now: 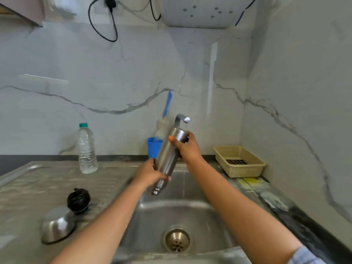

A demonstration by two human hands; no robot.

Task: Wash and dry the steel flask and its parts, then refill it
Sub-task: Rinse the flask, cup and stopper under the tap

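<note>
Both hands are on the steel flask, which is up in the air above the sink, slanted with its narrow mouth end pointing down toward the basin and its broad base up by the tap. The left hand wraps its fingers round the lower part near the neck. The right hand curls round the upper part, thumb across the steel. A thin thread of water falls from the tap just beside the base.

This looks like the rinse-and-drain stage of the washing, tipping the flask out into the basin. The black stopper and the upturned steel cup wait on the worktop left of the sink, near each other. The next move probably calls for a firm grip on wet steel, then a turn to those two parts. Drying and refilling are not yet begun.
</note>
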